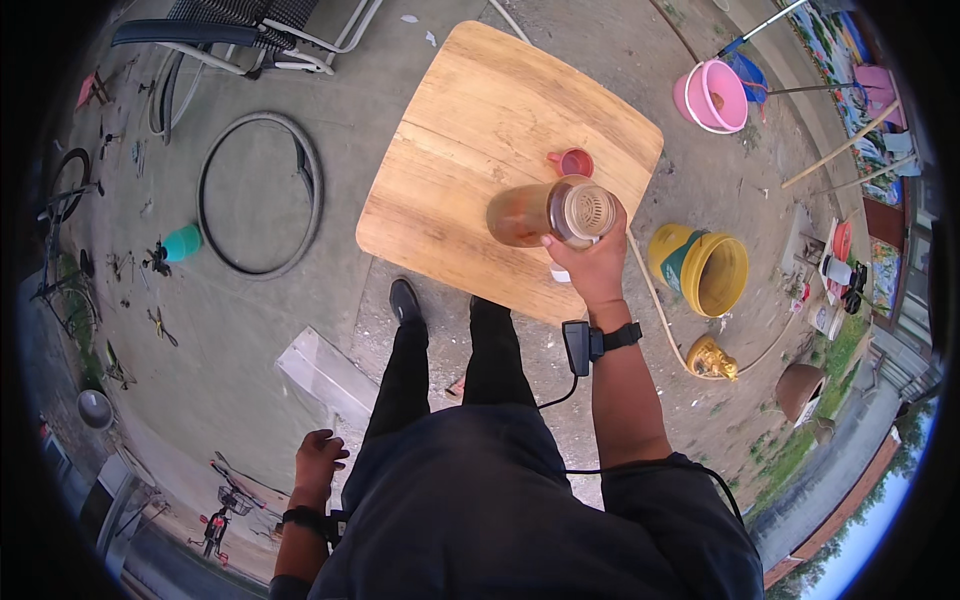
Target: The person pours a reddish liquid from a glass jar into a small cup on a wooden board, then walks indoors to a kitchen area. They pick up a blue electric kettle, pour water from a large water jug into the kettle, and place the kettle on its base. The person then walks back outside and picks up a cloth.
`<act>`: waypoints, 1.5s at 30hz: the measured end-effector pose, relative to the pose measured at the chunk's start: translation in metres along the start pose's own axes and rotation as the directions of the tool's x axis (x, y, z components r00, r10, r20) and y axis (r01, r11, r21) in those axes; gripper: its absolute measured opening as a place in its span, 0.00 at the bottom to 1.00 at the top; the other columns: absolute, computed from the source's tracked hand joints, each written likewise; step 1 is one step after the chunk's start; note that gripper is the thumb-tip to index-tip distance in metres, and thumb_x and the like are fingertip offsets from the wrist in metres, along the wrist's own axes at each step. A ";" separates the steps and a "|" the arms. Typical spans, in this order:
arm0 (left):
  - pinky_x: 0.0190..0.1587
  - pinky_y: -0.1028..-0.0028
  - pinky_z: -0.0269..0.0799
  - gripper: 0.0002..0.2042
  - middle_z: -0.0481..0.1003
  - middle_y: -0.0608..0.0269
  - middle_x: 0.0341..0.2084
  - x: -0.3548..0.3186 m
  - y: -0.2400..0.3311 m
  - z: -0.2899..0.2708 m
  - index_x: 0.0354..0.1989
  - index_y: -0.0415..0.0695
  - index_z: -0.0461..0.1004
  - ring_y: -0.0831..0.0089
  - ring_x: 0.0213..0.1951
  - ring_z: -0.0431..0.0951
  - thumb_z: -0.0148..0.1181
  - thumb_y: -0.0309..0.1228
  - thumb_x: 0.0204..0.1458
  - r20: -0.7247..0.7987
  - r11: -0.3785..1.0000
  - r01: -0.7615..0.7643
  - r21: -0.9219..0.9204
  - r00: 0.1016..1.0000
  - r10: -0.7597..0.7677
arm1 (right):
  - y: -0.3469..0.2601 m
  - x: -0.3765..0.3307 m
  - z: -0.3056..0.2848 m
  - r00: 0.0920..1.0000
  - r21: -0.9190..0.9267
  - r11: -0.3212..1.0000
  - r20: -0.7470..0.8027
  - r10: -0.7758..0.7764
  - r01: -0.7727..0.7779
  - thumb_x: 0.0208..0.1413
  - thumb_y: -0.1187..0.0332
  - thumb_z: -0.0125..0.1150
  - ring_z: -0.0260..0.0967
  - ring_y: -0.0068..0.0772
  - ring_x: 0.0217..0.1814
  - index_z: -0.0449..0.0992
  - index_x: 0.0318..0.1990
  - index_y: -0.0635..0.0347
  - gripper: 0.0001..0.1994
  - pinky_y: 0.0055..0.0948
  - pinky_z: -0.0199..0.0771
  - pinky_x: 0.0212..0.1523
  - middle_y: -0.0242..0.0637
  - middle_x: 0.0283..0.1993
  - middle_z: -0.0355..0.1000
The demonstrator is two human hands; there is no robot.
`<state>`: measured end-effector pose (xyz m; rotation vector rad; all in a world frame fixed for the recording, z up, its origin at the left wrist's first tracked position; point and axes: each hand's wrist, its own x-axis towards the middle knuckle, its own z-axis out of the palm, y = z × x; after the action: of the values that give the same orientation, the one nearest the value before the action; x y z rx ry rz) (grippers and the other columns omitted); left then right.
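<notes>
Wooden table (pixel 470 130), one red cup (pixel 573 161), right hand (pixel 592 262) grip closed on one amber bottle (pixel 545 212), left hand (pixel 318 458) loose, empty.

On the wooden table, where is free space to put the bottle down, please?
Most of the wooden table is bare: the whole far and left part, beyond the small red cup. It is crowded only near the right edge, where the right hand holds the bottle.

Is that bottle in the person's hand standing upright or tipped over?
Tipped. The right hand holds the bottle on its side above the wooden table, strainer mouth uncapped.
</notes>
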<state>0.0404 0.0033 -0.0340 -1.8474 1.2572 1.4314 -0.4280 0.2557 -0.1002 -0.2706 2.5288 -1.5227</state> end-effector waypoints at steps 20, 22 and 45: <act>0.32 0.69 0.76 0.22 0.78 0.51 0.42 -0.003 0.006 0.008 0.58 0.34 0.68 0.63 0.37 0.83 0.62 0.28 0.55 0.004 1.000 0.006 -0.022 1.000 -0.006 | 0.042 0.029 -0.065 0.752 0.297 0.770 0.569 0.332 -0.564 0.47 0.78 0.72 0.68 0.37 0.67 0.58 0.69 0.68 0.41 0.37 0.67 0.68 0.42 0.65 0.68; 0.33 0.69 0.77 0.23 0.78 0.51 0.42 -0.004 0.007 0.010 0.58 0.33 0.67 0.63 0.37 0.83 0.62 0.28 0.55 0.007 1.000 0.009 -0.009 1.000 -0.008 | 0.043 0.031 -0.063 0.728 0.290 0.763 0.606 0.321 -0.578 0.49 0.75 0.71 0.67 0.36 0.68 0.57 0.70 0.66 0.41 0.36 0.67 0.68 0.41 0.66 0.67; 0.32 0.70 0.76 0.24 0.78 0.52 0.40 -0.007 0.047 0.052 0.58 0.33 0.66 0.64 0.36 0.83 0.62 0.27 0.53 0.003 0.999 0.050 0.015 0.999 -0.050 | 0.093 0.081 -0.053 0.625 0.237 0.729 0.712 0.319 -0.642 0.46 0.64 0.77 0.67 0.31 0.65 0.68 0.65 0.66 0.38 0.30 0.63 0.67 0.38 0.62 0.73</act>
<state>-0.0255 0.0261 -0.0373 -1.8527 1.2081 1.3943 -0.5250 0.3236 -0.1632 0.0176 1.4588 -1.4254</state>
